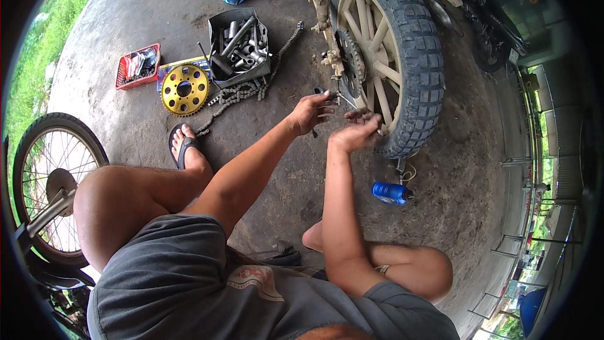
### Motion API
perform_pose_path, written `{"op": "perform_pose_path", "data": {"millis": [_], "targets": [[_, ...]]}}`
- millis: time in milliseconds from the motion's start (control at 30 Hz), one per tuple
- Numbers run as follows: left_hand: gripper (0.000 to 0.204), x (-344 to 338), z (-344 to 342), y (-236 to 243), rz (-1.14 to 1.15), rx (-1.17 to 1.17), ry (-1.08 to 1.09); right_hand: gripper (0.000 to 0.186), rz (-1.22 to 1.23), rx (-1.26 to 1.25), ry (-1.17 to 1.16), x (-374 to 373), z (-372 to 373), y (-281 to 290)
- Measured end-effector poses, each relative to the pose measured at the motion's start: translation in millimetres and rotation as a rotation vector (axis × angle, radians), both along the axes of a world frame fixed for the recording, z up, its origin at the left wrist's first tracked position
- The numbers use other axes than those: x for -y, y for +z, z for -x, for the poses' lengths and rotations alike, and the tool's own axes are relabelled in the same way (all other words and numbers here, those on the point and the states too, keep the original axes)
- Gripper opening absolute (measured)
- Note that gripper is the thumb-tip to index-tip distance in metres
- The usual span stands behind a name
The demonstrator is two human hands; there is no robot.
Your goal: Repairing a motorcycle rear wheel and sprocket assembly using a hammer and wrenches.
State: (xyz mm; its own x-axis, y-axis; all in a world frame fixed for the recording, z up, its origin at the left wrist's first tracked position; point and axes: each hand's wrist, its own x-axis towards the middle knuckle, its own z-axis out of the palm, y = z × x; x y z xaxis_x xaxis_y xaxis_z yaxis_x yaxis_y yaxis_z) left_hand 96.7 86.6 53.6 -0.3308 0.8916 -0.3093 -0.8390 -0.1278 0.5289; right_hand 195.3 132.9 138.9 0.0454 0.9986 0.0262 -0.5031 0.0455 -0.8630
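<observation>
A wheel with a knobbly black tire [428,56] and pale cast spokes stands in front of me, with a toothed sprocket [352,56] on its left side. My left hand [308,113] is beside the wheel's lower left side. Its fingers are curled, and dark ends of something show above and below them; the thing itself is mostly hidden. Close to the rim, my right hand [357,133] is closed around a slim, shiny metal tool [346,100], whose kind I cannot make out. The tool points up and left toward the sprocket side.
Left of the wheel lie a metal box [227,79] of sockets and tools, a loose chain [236,93], a gold sprocket [184,89] and a red basket [138,66] of small parts. A blue bottle [390,193] lies near the tire. Another spoked wheel [60,182] stands far left.
</observation>
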Motion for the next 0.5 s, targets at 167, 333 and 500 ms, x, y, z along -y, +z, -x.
{"op": "perform_pose_path", "data": {"millis": [167,333,500], "targets": [[0.043,5,7,-50,-0.437,0.223,0.075,0.011,-0.822,0.825,0.272,54,29,-2],[0.065,68,21,-106,0.296,0.098,0.141,0.049,-0.534,1.218,0.784,36,20,-63],[0.058,86,22,-80,0.363,0.04,0.063,0.053,0.541,0.0,0.47,-46,-32,-83]]}}
